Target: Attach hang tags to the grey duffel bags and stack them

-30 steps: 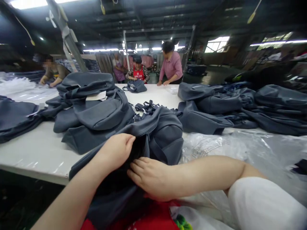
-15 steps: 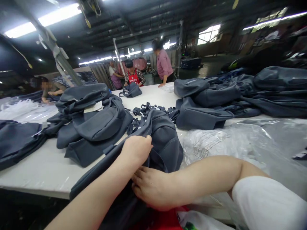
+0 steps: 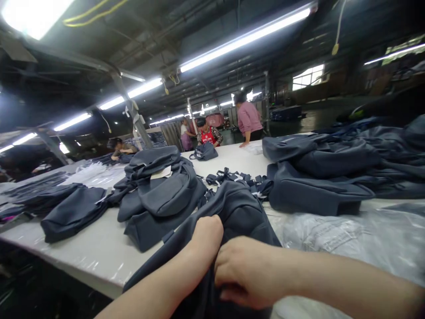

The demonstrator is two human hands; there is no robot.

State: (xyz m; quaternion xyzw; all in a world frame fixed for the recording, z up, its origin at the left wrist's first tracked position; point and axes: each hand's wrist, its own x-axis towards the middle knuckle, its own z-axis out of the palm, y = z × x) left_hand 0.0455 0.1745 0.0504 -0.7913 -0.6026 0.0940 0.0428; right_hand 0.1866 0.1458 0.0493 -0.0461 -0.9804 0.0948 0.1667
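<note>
A dark blue-grey bag (image 3: 241, 206) lies at the table's near edge, its lower part hanging down toward me. My left hand (image 3: 208, 232) is closed on a fold of this bag near its opening, with the fingertips hidden in the fabric. Just right of it and slightly lower is my right hand (image 3: 247, 270), its fingers curled in against the bag's cloth. The two hands are close together. Beyond the bag lies a heap of short dark straps (image 3: 232, 176) with small buckle-like pieces.
Stacks of similar bags stand left (image 3: 166, 190) and right (image 3: 315, 181) on the white table (image 3: 89, 248). Clear plastic bags (image 3: 335, 235) lie at the near right. Across the table are several co-workers, one in a pink top (image 3: 248, 117) and one in a red apron (image 3: 209, 135).
My view has turned left and tilted up. My right hand has come from beneath my left wrist to the right of my left hand, its fingers now curled; my left hand keeps its hold.
</note>
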